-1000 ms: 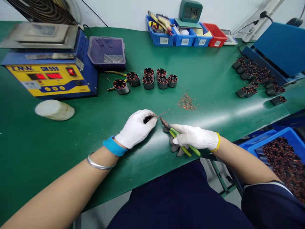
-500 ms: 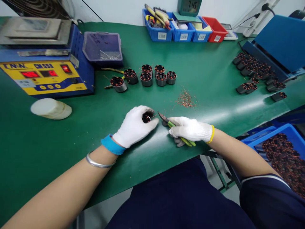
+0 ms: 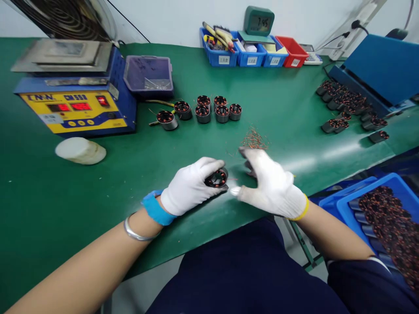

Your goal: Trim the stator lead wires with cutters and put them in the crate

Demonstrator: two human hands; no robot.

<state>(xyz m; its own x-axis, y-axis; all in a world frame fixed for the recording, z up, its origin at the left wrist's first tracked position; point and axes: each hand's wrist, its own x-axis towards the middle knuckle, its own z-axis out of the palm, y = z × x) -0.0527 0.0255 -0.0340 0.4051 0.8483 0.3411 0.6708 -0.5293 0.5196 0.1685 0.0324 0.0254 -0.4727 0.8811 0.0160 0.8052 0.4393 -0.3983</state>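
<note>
My left hand (image 3: pixel 193 185), in a white glove, is closed around a motor stator (image 3: pixel 217 178), a dark ring with copper windings. The stator's open end faces up, and a thin wire sticks out of it to the right. Just to the right, my gloved right hand (image 3: pixel 266 181) has its thumb and forefinger spread apart, pointing toward the stator without touching it. A yellow-green handle tip (image 3: pixel 294 176) shows behind that hand; the rest of the wire cutters is hidden by the palm. Clipped copper wires (image 3: pixel 254 138) lie in a small heap beyond the right hand.
Several stators (image 3: pixel 203 114) stand on the green table (image 3: pixel 131 170) farther back. At left are a yellow-fronted solder machine (image 3: pixel 78 111), a white cylinder (image 3: pixel 80 151) and a purple bin (image 3: pixel 148 92). More stators fill a blue crate (image 3: pixel 343 205) at right.
My left hand has turned the stator so its open end shows, and moved slightly nearer me. My right hand has spread its thumb and forefinger, and the cutter jaws are out of sight.
</note>
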